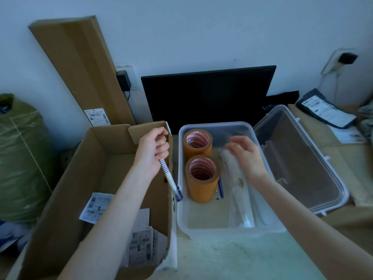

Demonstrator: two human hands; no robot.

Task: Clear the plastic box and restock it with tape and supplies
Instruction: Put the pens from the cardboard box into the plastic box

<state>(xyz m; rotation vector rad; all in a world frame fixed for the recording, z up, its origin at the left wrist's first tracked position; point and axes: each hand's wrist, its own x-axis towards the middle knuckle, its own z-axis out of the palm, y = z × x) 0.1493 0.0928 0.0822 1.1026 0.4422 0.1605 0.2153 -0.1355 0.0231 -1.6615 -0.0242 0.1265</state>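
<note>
Restocking is underway: the clear plastic box (182,215) on the tabletop holds two brown tape rolls (202,178). The left hand (153,151) grips a blue-striped white pen (171,181); the right hand (245,156), fingers relaxed, touches a clear-wrapped packet (237,184). Next, the pen probably goes inside.

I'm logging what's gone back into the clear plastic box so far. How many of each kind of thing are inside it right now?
Brown tape rolls: 2
Blue pens lying in the box: 1
Clear plastic-wrapped packets: 1
Total: 4
The left hand holds another pen, not yet inside the plastic box.
</note>
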